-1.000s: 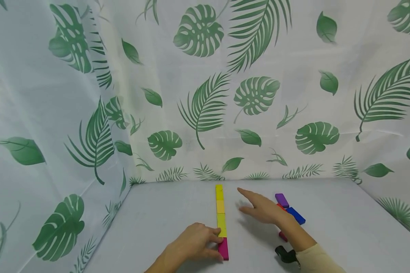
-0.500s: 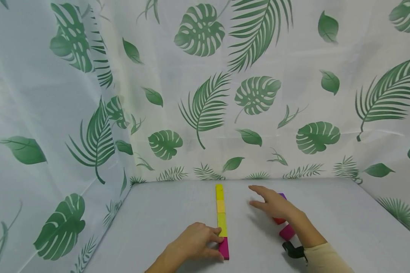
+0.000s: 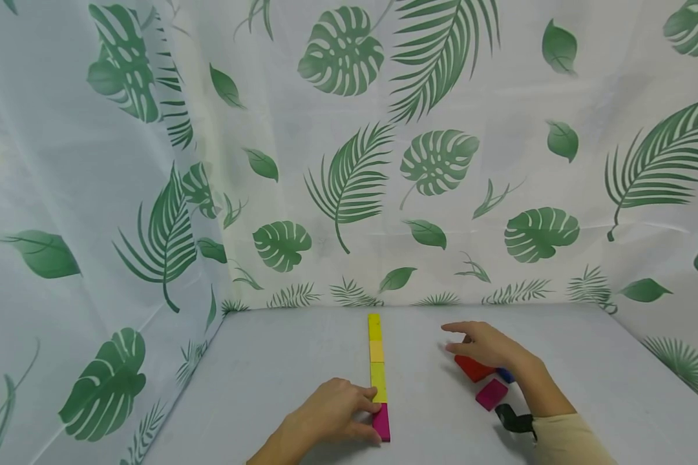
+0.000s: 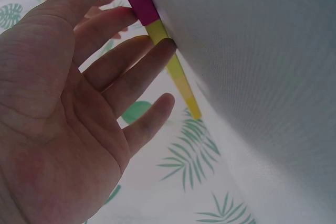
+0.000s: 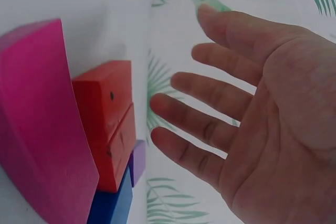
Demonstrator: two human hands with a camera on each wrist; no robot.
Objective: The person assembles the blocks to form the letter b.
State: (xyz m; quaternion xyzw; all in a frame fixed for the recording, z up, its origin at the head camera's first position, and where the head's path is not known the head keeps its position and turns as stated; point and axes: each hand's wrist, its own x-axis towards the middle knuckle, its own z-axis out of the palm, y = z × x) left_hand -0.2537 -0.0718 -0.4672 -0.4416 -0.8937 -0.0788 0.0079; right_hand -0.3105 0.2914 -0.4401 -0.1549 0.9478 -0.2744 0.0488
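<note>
A straight row of flat yellow blocks ends nearest me in a magenta block. My left hand lies along the row's left side. Its fingertips touch the blocks around the yellow-magenta joint, while the thumb is by the magenta block's near end. In the left wrist view the fingers are loosely extended along the row. My right hand hovers over the loose blocks at the right, fingers spread and holding nothing in the right wrist view. Below it are red blocks, a blue block and another magenta block.
A purple block sits behind the red ones. A black curved object shows beside the right sleeve. The white table meets a leaf-printed curtain at its back and left.
My right hand has moved right, away from the row and over the loose blocks, uncovering the near magenta block and part of the red ones. The left hand has stayed in place.
</note>
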